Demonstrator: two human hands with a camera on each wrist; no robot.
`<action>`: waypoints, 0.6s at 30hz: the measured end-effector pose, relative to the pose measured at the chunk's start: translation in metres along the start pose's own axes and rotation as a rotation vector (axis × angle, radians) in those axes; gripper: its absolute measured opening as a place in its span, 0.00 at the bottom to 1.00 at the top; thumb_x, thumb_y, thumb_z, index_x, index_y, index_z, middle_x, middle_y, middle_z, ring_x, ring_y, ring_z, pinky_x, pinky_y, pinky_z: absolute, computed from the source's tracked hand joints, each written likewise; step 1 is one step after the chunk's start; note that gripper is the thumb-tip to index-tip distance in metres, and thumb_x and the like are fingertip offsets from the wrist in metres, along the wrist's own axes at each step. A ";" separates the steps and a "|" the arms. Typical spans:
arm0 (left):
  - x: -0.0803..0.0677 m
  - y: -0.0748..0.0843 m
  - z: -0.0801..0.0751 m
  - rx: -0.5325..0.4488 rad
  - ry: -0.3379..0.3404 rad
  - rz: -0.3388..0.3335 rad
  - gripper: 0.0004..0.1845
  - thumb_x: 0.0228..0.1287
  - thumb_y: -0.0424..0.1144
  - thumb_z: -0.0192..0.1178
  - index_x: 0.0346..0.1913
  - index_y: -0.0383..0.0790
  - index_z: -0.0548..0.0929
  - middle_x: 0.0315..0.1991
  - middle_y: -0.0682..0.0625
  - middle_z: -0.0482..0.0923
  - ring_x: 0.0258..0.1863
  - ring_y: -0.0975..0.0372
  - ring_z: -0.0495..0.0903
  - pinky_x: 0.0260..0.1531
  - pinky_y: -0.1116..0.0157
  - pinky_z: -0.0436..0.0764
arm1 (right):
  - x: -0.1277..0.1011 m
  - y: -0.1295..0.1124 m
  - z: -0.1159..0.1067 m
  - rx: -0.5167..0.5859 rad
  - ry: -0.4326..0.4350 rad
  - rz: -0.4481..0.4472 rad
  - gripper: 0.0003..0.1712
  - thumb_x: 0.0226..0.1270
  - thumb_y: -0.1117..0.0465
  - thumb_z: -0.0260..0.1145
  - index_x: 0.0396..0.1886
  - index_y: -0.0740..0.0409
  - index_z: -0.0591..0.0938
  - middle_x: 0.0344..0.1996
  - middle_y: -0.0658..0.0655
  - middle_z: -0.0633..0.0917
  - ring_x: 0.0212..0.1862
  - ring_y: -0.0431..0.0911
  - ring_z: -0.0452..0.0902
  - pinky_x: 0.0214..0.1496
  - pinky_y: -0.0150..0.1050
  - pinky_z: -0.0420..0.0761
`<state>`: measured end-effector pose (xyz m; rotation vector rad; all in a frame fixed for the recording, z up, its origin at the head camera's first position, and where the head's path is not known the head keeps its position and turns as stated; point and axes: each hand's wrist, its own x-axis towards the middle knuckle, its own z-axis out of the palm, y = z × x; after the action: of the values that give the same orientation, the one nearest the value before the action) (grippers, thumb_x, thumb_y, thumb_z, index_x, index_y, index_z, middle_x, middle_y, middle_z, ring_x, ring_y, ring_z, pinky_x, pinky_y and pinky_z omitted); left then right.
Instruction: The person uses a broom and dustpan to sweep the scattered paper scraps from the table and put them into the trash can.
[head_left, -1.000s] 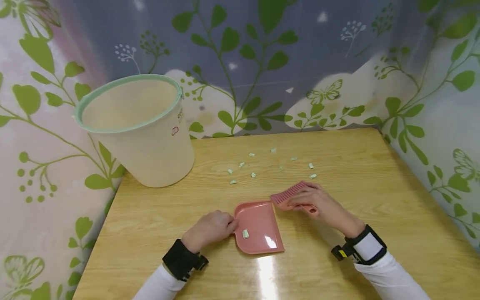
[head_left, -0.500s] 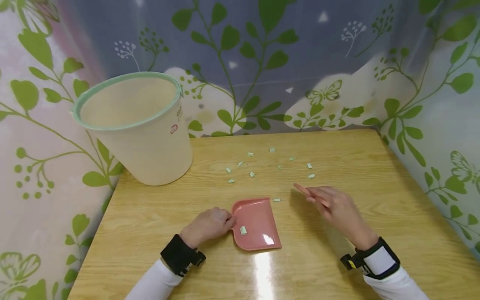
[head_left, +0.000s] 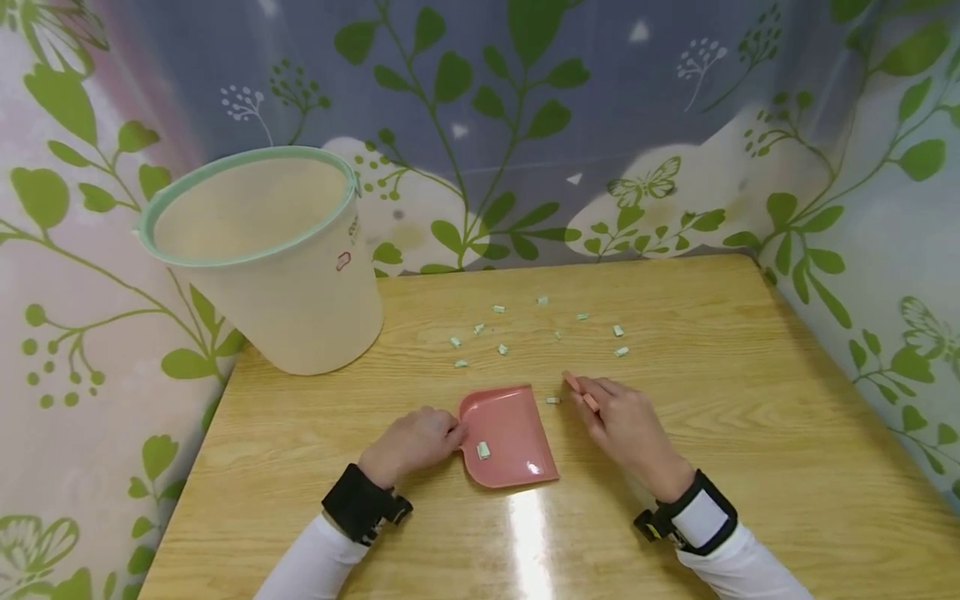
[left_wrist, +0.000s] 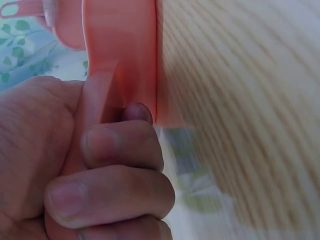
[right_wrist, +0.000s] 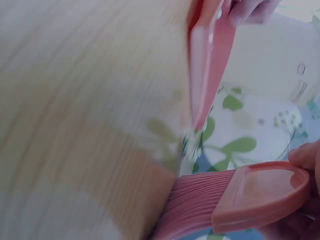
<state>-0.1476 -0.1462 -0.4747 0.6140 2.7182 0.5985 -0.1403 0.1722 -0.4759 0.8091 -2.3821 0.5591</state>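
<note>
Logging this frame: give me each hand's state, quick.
Left hand: grips the pink plastic dustpan by its handle.
Right hand: holds the pink plastic brush.

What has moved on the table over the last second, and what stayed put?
The right hand, holding the pink brush, swung out to the right and has come back toward the pink dustpan. A green scrap now lies bare beside the pan's front edge. The left hand still grips the pan's handle, one scrap stays inside, and the bin is unmoved.

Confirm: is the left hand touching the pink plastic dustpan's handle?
Touching. The left wrist view shows the left hand with fingers curled round the handle of the pink plastic dustpan.
</note>
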 end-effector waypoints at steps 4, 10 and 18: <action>0.002 0.003 -0.001 -0.001 -0.009 -0.015 0.24 0.82 0.44 0.54 0.21 0.45 0.74 0.17 0.56 0.62 0.17 0.64 0.67 0.22 0.67 0.64 | 0.009 -0.012 -0.002 0.091 -0.028 0.005 0.19 0.66 0.69 0.73 0.56 0.68 0.87 0.42 0.64 0.91 0.41 0.56 0.91 0.39 0.49 0.88; 0.002 0.002 -0.002 0.009 0.009 -0.010 0.24 0.82 0.44 0.54 0.20 0.46 0.72 0.17 0.57 0.62 0.17 0.65 0.67 0.22 0.67 0.65 | 0.021 -0.013 -0.016 0.171 0.023 0.033 0.13 0.67 0.72 0.72 0.50 0.71 0.88 0.40 0.66 0.91 0.38 0.57 0.90 0.36 0.50 0.87; -0.001 0.000 -0.001 -0.002 -0.005 -0.014 0.24 0.81 0.43 0.54 0.20 0.46 0.72 0.17 0.56 0.62 0.17 0.64 0.67 0.21 0.67 0.65 | 0.021 0.004 -0.001 -0.021 -0.087 0.068 0.14 0.64 0.68 0.74 0.50 0.65 0.90 0.40 0.62 0.91 0.40 0.58 0.90 0.38 0.53 0.87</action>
<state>-0.1464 -0.1466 -0.4738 0.5954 2.7144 0.5949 -0.1566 0.1664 -0.4632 0.7598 -2.4985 0.5354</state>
